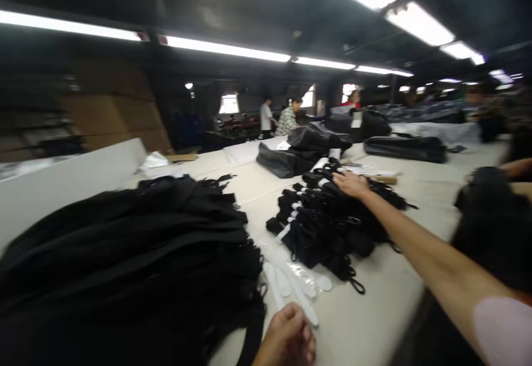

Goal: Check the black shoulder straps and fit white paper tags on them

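Note:
My right hand (351, 183) stretches forward, with its fingers out over the far part of a pile of black straps (328, 227). The straps have loops, and white strips show among them. It touches the pile's top; I see nothing lifted in it. Close to me, my left hand (288, 335) has its fingers curled inward, and what they hold, if anything, is hidden. Just beyond it, flat white rounded strips (297, 288) lie on the table (361, 321) beside some clear plastic. To the left rises a large stack of black fabric pieces (166, 244).
Black bags (299, 150) and a long black bundle (405, 148) lie farther along the table. A white panel (83, 188) borders the left side. At the right edge, another person's arm (517, 167) is near black fabric (490, 216). Two people (286, 119) stand at the back.

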The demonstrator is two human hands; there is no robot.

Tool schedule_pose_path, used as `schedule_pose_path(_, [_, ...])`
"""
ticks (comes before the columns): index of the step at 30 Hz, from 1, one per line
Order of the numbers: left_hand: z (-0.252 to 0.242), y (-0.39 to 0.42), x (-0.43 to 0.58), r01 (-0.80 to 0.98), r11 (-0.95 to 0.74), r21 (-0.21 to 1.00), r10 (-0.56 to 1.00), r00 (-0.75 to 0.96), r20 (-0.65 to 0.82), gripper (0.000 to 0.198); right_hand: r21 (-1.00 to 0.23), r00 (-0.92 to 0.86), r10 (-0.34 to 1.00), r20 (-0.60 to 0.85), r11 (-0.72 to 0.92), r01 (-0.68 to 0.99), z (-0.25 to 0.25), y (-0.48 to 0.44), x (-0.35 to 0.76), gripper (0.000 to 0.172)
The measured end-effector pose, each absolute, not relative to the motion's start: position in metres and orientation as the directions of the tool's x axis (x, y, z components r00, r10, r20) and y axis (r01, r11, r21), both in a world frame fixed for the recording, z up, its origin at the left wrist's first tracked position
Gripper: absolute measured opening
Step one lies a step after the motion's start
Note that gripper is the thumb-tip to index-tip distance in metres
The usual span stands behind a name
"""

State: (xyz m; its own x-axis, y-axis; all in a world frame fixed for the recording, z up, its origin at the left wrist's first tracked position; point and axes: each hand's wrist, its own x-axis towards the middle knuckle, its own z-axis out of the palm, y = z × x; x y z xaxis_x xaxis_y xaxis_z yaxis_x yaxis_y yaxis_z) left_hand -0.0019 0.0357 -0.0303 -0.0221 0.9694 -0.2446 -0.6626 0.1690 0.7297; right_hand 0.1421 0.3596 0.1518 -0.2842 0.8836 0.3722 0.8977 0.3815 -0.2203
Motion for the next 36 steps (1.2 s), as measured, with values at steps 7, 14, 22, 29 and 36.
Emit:
schedule_pose_path(7, [-0.039, 0.043, -0.008, -0.738, 0.154, 0.658, 0.983, 0.047, -0.177, 0.041, -0.345, -0.479, 0.494, 0.726, 0.864, 0.367, 0.114, 0.258, 0.079, 0.044])
schedule_pose_path(14, [-0.05, 0.047, -0.009, -0.714, 0.094, 0.694, 0.995, 0.045, -0.089, 0.026, -0.372, -0.837, 0.142, 0.529, 0.925, -0.078, 0.093, 0.11, -0.021, 0.035])
schedule_pose_path(22, [-0.06, 0.059, -0.007, -0.686, 0.084, 0.722, 0.996, 0.074, -0.045, 0.023, -0.462, -0.96, 0.221, 0.173, 0.879, 0.119, 0.129, 0.154, -0.117, 0.057])
schedule_pose_path(29, [-0.056, 0.056, -0.007, -0.676, 0.095, 0.731, 0.995, 0.083, -0.054, 0.03, -0.596, -0.969, 0.247, -0.011, 0.776, 0.205, 0.147, 0.177, -0.125, 0.012])
schedule_pose_path(36, [-0.047, 0.047, -0.008, -0.665, 0.115, 0.738, 0.993, 0.086, -0.076, 0.038, -0.724, -0.969, 0.237, -0.07, 0.657, 0.213, 0.22, 0.171, -0.077, 0.039])
